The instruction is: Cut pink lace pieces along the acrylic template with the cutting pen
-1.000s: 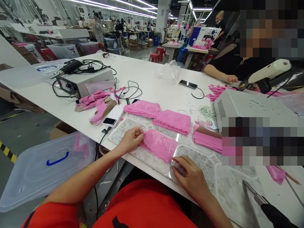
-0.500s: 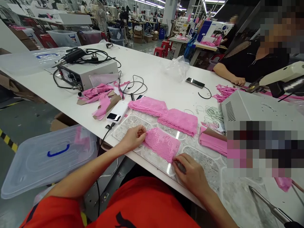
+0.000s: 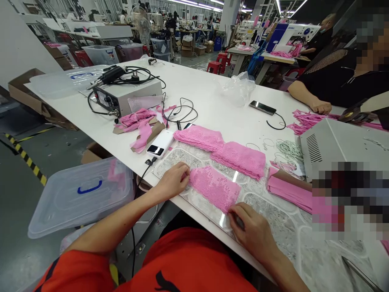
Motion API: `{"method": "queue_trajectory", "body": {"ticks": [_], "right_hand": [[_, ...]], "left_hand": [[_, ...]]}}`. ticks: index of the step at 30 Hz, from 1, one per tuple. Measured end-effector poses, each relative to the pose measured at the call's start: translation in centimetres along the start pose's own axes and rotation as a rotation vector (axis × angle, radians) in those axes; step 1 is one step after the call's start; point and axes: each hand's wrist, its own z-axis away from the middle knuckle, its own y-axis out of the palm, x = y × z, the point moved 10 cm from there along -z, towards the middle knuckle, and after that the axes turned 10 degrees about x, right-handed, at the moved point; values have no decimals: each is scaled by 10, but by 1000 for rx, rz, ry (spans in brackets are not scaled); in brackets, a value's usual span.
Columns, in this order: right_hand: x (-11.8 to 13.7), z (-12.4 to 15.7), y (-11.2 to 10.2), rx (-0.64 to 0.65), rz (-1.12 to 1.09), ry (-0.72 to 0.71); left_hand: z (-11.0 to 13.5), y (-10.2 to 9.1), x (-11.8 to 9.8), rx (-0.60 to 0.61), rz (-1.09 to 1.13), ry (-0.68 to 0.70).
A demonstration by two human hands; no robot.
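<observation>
A pink lace piece [image 3: 214, 186] with a scalloped edge lies on the clear patterned mat [image 3: 270, 219] near the table's front edge. My left hand [image 3: 176, 180] pinches its left end between thumb and fingers. At the opposite end, my right hand [image 3: 251, 223] has its thumb and fingertips closed on the lower right corner. Just behind are two stacks of similar lace, the left stack [image 3: 199, 138] and the right stack [image 3: 238, 159], touching each other. Folded pink strips [image 3: 288, 190] rest on the right beside a brown card.
A white power bank [image 3: 161, 142], pink scraps [image 3: 141, 123] and a grey machine box [image 3: 133, 95] with cables stand left. A phone [image 3: 263, 107] and plastic bag [image 3: 238, 89] lie farther back. A metal tool [image 3: 360, 273] is at lower right. Another person's hand [image 3: 322, 106] rests across the table.
The camera view has shifted, so the whole scene sits farther right and slightly lower. Both hands keep their hold on the lace piece, which lies in about the same place on the mat.
</observation>
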Motion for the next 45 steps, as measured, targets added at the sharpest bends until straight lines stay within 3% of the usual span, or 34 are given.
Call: {"method": "queue_trajectory", "body": {"ticks": [6, 11, 16, 27, 37, 41, 45], "right_hand": [[-7, 0, -7, -7, -63, -30], [-8, -7, -20, -40, -60, -38], [5, -17, -10, 16, -17, -79], [5, -8, -1, 67, 32, -127], [-3, 0, 2, 10, -14, -114], [-19, -7, 7, 134, -190, -12], [-48, -35, -12, 206, -428, 173]], "left_hand": [[2, -3, 3, 29, -130, 31], [-3, 1, 3, 161, -234, 133], [-8, 5, -1, 239, -286, 216], [2, 1, -1, 237, -327, 279], [15, -1, 1, 261, -316, 399], [6, -4, -5, 270, -278, 422], [-25, -28, -11, 278, -214, 416]]}}
